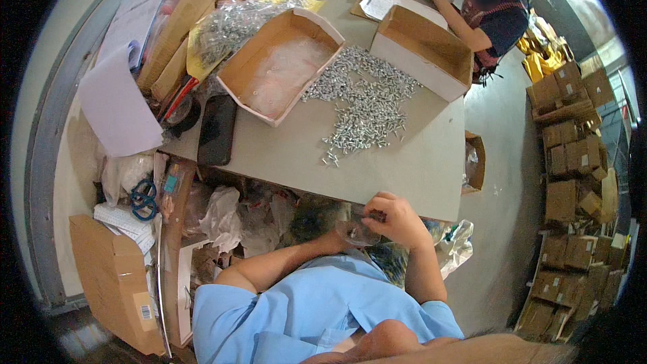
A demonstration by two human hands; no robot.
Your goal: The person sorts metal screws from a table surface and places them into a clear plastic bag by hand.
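Right hand (396,220) curled (inward); left forearm (290,257) crosswise

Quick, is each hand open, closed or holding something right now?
Left hand: at a clear plastic bag; grip cannot be told.
Right hand: curled, at the bag too; what it holds cannot be told.

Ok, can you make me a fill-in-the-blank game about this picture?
Of the camera wearer's left and right, the hand nearer the pile of silver metal parts is the ____ one.
The black phone lies to the ____ of that pile.
The camera wearer's shirt is light ____.

Missing words: right; left; blue.
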